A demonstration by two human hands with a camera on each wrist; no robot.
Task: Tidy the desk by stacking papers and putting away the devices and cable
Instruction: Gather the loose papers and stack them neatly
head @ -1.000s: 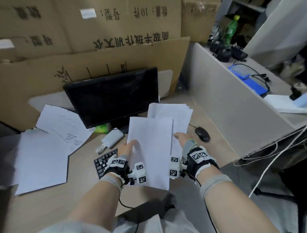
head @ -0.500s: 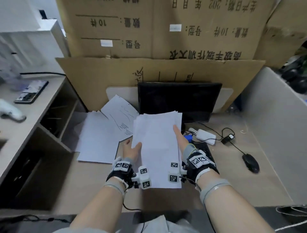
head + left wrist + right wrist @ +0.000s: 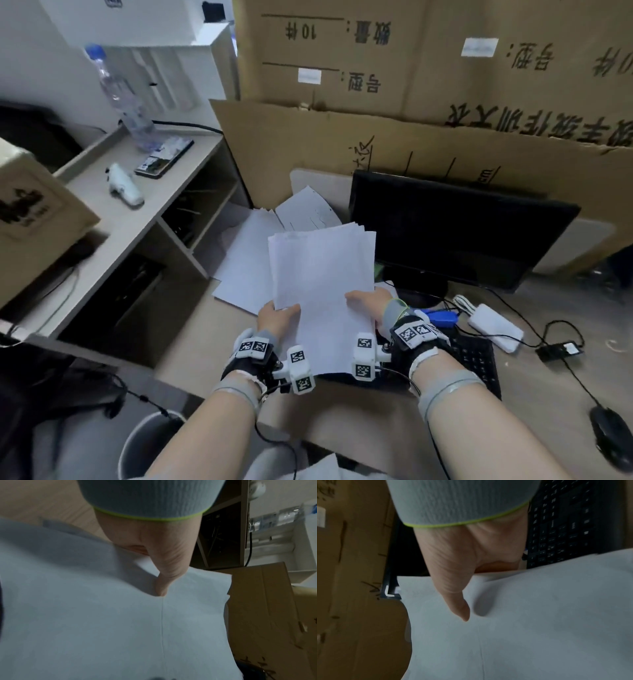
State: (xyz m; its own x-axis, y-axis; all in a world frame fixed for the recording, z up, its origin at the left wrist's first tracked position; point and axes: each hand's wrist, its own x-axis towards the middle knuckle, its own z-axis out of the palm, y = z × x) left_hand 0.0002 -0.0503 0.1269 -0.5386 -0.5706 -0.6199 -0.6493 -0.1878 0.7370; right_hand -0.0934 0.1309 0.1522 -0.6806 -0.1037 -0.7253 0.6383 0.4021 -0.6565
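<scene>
A stack of white papers (image 3: 322,287) is held above the desk between both hands. My left hand (image 3: 279,313) grips its left edge with the thumb on top; the thumb presses the sheet (image 3: 120,615) in the left wrist view. My right hand (image 3: 368,303) grips the right edge, thumb lying on the paper (image 3: 522,622). More loose sheets (image 3: 250,253) lie on the desk behind and to the left. A black keyboard (image 3: 474,359) lies under my right wrist. A white power bank (image 3: 495,327), a black adapter with cable (image 3: 560,349) and a black mouse (image 3: 613,435) lie at the right.
A black monitor (image 3: 455,233) stands behind the stack, with cardboard boxes (image 3: 428,75) at the back. A side shelf (image 3: 144,205) at the left carries a water bottle (image 3: 120,99), a phone (image 3: 164,159) and a white device (image 3: 125,186). A bin (image 3: 150,442) stands below the desk edge.
The papers, gathered into one stack, were carried left from in front of the monitor toward the loose sheets. My view swung left, bringing the side shelf into sight. Both hands keep hold.
</scene>
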